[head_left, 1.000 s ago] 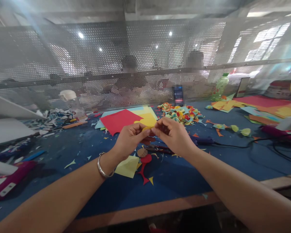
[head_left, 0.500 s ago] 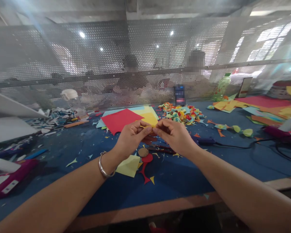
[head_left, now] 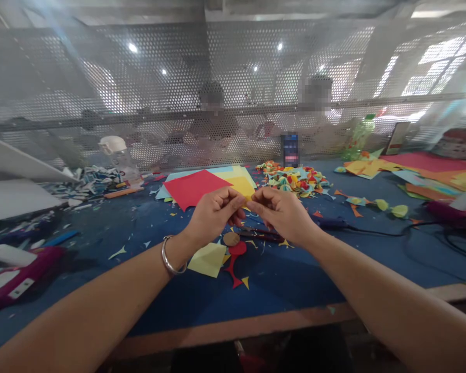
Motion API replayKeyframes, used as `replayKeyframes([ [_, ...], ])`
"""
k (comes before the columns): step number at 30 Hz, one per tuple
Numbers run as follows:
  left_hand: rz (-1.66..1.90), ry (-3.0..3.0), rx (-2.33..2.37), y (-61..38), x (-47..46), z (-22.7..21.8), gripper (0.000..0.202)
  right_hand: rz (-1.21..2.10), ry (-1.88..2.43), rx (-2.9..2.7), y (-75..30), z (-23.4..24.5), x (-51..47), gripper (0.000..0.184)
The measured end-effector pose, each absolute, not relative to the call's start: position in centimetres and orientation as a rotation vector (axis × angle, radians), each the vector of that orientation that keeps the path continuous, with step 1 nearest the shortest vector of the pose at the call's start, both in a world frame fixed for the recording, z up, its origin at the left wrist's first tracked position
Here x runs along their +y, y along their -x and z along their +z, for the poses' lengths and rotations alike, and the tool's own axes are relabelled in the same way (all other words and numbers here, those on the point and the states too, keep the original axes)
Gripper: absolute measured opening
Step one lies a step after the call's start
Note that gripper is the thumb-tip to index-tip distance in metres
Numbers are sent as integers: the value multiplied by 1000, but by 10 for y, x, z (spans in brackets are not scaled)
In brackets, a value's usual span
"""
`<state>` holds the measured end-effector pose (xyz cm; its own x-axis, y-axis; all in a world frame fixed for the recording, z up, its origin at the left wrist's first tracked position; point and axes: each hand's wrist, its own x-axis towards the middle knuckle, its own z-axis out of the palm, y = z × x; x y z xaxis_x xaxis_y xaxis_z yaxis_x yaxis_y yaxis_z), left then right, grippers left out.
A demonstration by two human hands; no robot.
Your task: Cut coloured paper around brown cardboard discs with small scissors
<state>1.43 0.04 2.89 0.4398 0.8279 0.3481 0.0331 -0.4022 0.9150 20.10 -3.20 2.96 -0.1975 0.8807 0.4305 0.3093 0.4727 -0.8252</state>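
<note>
My left hand point(head_left: 213, 213) and my right hand point(head_left: 281, 211) meet fingertip to fingertip above the blue table point(head_left: 295, 280), both pinched on a small piece of paper that I can barely see between them. Below the hands lie a pale yellow folded paper point(head_left: 207, 259), a brown paper disc point(head_left: 230, 239) and a red cut-out scrap point(head_left: 235, 259). Behind the hands lie a red sheet point(head_left: 192, 187) and a yellow sheet point(head_left: 241, 184). A metal bangle point(head_left: 166, 256) sits on my left wrist.
A heap of small coloured folded papers point(head_left: 295, 181) lies behind my right hand. Coloured sheets point(head_left: 419, 173) are stacked at the right, with a purple tool and black cable point(head_left: 450, 217). Another purple tool point(head_left: 19, 274) lies at left. Two people sit beyond the perforated metal screen point(head_left: 233, 93).
Both hands stay pinched together and have shifted slightly; the view has tilted a little, so the table items sit a bit higher and to the right.
</note>
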Motion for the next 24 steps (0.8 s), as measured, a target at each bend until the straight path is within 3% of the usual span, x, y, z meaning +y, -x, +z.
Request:
replayKeyframes([
  [6,965,-1685,688,-12,5,30,27,757,1083,-1768,-204,32,-30,39],
  [13,1104,-1417,833,-9,19,25,20,210,1458,-2192,-218,25,-20,13],
  [24,1119,-1264,841,-8,23,23,12,284,1454,-2421,-218,17,-23,19],
])
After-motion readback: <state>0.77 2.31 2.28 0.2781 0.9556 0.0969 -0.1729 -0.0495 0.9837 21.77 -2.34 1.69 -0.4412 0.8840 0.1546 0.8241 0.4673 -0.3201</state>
